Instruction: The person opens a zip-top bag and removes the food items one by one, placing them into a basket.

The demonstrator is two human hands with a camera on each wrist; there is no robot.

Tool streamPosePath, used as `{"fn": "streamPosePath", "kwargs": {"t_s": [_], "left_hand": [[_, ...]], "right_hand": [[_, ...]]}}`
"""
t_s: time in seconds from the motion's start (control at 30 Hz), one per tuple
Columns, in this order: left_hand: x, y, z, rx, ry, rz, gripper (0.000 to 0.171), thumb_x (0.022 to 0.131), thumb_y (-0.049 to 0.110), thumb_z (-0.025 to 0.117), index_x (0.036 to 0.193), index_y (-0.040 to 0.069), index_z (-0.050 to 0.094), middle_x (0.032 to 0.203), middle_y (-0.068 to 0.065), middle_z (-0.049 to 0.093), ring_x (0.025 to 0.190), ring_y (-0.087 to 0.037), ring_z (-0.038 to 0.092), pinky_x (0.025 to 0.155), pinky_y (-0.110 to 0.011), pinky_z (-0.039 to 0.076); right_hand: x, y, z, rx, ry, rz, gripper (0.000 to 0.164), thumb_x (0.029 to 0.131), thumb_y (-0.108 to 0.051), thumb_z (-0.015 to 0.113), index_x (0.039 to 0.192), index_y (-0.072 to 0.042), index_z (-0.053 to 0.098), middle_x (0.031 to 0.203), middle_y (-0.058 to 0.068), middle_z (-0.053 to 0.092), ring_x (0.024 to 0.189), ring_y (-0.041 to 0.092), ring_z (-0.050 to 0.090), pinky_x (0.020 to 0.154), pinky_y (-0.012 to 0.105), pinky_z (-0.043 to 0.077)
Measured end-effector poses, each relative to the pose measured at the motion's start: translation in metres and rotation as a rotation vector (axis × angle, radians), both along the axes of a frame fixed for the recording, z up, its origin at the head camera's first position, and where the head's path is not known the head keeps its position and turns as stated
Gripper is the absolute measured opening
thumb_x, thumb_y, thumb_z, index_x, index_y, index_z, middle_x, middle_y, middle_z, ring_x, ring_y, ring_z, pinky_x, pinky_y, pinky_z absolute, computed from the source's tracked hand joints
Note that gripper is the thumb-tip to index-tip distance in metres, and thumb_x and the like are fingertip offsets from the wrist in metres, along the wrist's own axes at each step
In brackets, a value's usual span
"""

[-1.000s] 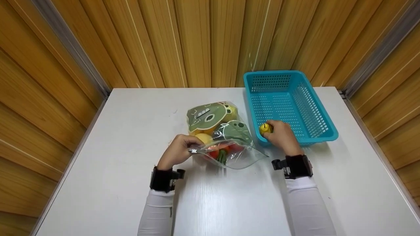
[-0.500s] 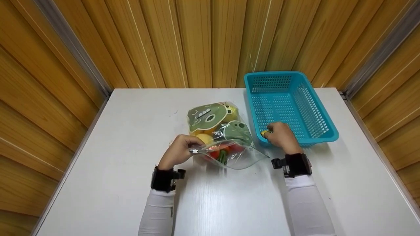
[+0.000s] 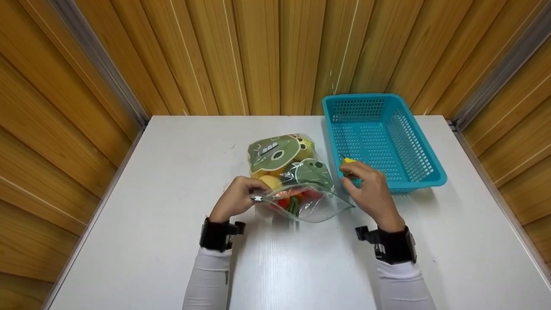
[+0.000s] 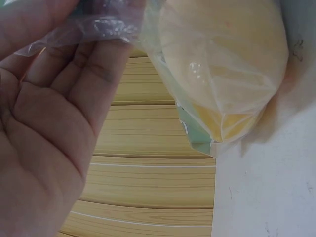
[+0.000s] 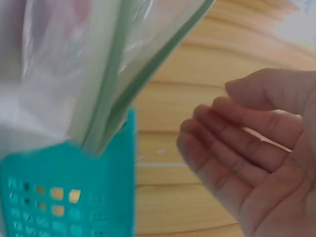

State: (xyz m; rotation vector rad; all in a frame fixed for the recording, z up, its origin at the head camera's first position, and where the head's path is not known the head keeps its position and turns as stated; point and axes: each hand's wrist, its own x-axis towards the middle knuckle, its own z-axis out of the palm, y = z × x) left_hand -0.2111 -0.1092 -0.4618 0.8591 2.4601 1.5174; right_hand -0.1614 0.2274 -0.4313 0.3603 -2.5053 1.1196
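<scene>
My left hand (image 3: 233, 201) pinches the rim of a clear zip bag (image 3: 311, 172) beside its white slider (image 3: 257, 198). The bag has green cartoon prints and gapes at the near side. Inside it show a pale yellow round fruit (image 4: 222, 54), red and orange produce (image 3: 283, 202) and green stems (image 3: 293, 207). My right hand (image 3: 373, 196) is over the near left corner of the blue-green basket (image 3: 402, 185), with loosely bent fingers and a bare palm in the right wrist view. Just behind those fingers, a small yellow fruit with a dark stem (image 3: 348, 160) is partly hidden in the basket.
A white table (image 3: 189, 155) carries the bag and the basket, the basket at the back right. Behind the table and at both sides rise wood-patterned panels (image 3: 258, 56). The bag's right corner comes close to the basket's near left side.
My right hand has let go of the yellow fruit, which it held at the basket's corner, and has drawn back slightly toward me. The left hand keeps its hold on the bag.
</scene>
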Motion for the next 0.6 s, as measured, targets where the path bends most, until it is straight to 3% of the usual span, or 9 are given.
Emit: {"fn": "streamPosePath", "kwargs": {"t_s": [0.1, 0.2, 0.4, 0.5, 0.6], "left_hand": [[0.0, 0.0, 0.0, -0.001, 0.007, -0.005, 0.009, 0.091, -0.005, 0.082, 0.099, -0.005, 0.084, 0.1, -0.021, 0.083, 0.087, -0.009, 0.071, 0.083, -0.02, 0.06], [0.0, 0.0, 0.0, -0.005, 0.011, -0.004, 0.009, 0.091, -0.006, 0.082, 0.099, -0.005, 0.084, 0.1, -0.021, 0.083, 0.086, -0.009, 0.07, 0.082, -0.02, 0.06], [0.001, -0.001, -0.001, -0.004, 0.005, 0.001, 0.011, 0.09, -0.009, 0.08, 0.099, -0.005, 0.084, 0.099, -0.021, 0.083, 0.085, -0.007, 0.069, 0.082, -0.02, 0.059], [0.001, -0.001, -0.001, -0.005, 0.01, 0.002, 0.011, 0.09, -0.01, 0.08, 0.098, -0.004, 0.084, 0.099, -0.021, 0.083, 0.085, -0.006, 0.069, 0.081, -0.019, 0.059], [0.0, 0.0, 0.0, -0.01, 0.024, -0.001, 0.009, 0.091, -0.007, 0.081, 0.098, -0.004, 0.084, 0.098, -0.02, 0.084, 0.085, -0.006, 0.068, 0.082, -0.02, 0.059]], "right_hand": [[0.008, -0.007, -0.002, 0.001, 0.097, 0.085, 0.026, 0.09, 0.014, 0.076, 0.114, 0.005, 0.081, 0.115, 0.017, 0.082, 0.101, 0.036, 0.078, 0.092, 0.021, 0.062], [0.013, -0.016, -0.007, 0.025, 0.148, 0.182, 0.026, 0.087, 0.015, 0.079, 0.111, 0.005, 0.081, 0.112, 0.015, 0.082, 0.1, 0.034, 0.078, 0.093, 0.008, 0.055], [0.016, -0.035, -0.013, 0.137, 0.253, 0.297, 0.026, 0.086, 0.014, 0.081, 0.108, 0.001, 0.082, 0.104, 0.011, 0.08, 0.094, 0.026, 0.076, 0.081, 0.036, 0.068], [0.017, -0.039, -0.014, 0.127, 0.304, 0.329, 0.028, 0.083, 0.017, 0.081, 0.105, 0.001, 0.082, 0.103, 0.009, 0.079, 0.093, 0.024, 0.074, 0.079, 0.038, 0.067], [0.016, -0.04, -0.017, 0.11, 0.298, 0.371, 0.028, 0.082, 0.019, 0.079, 0.102, 0.0, 0.082, 0.101, 0.009, 0.08, 0.091, 0.024, 0.075, 0.078, 0.035, 0.067]]}}
